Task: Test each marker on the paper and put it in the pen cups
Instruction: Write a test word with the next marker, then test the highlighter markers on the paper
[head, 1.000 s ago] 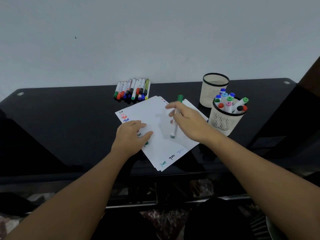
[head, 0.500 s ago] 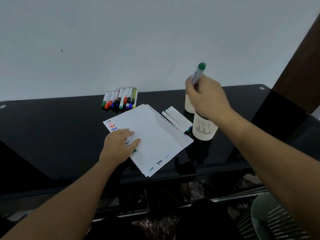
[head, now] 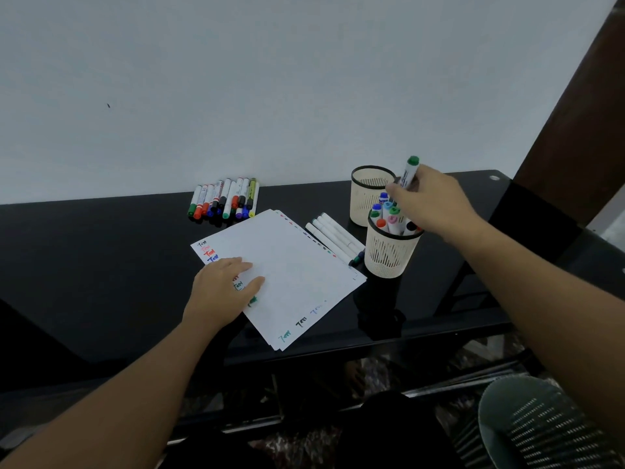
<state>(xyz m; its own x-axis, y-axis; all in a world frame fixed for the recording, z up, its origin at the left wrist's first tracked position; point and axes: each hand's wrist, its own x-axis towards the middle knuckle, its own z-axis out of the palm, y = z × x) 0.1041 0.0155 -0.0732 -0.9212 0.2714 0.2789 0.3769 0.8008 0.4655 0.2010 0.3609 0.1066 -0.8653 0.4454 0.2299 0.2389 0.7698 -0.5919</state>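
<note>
Left hand (head: 221, 292) lay flat, fingers extended, on the near-left part of the paper stack (head: 291, 275). Right of the paper, the nearer pen cup (head: 389, 255) held capped markers. Above that cup, the right hand (head: 431, 206) gripped a green-capped marker (head: 409, 172), cap up. Beyond the paper lay a marker row (head: 225, 198).

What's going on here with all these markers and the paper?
A person is testing markers and sorting them into cups. The right hand holds a green-capped marker upright over the near pen cup, which is already full of markers. The far pen cup behind it looks empty. The left hand rests flat on the paper, which carries small colour scribbles. More markers lie in a row by the wall, untested.
</note>
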